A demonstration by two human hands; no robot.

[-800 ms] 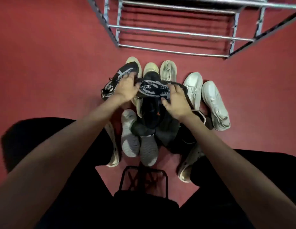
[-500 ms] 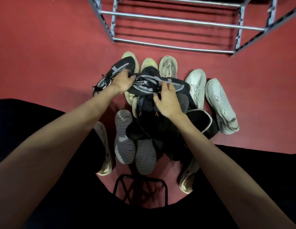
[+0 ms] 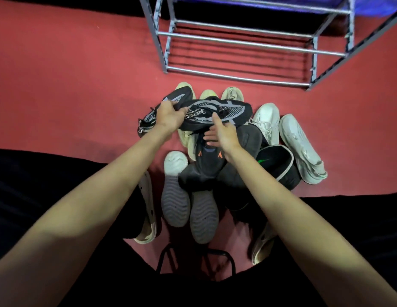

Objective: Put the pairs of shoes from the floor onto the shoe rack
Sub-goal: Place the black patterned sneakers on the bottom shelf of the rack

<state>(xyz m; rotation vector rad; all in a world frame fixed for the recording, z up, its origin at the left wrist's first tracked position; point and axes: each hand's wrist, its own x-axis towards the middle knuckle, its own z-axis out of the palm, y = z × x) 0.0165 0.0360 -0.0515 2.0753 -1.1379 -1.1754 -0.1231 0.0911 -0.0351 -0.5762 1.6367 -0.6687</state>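
Note:
A pair of black sneakers with grey patterning is lifted over the shoe pile. One sneaker [image 3: 217, 111] lies crosswise and the other [image 3: 148, 121] hangs to the left. My left hand [image 3: 168, 116] grips them where they meet. My right hand [image 3: 219, 135] sits just under the crosswise sneaker, thumb touching its side and fingers spread apart. The metal shoe rack [image 3: 237, 42] stands beyond the pile on the red floor, and its visible bars carry nothing.
On the floor lie white sneakers [image 3: 267, 122], cream shoes [image 3: 232, 94], grey-soled shoes [image 3: 175, 196], black shoes with orange marks [image 3: 209, 160] and a black slip-on [image 3: 275, 160]. A black stool frame [image 3: 193, 260] is between my legs.
Both hands have risen slightly with the patterned sneakers. My right hand has slid off the top of the crosswise sneaker to beneath it, and its fingers have opened.

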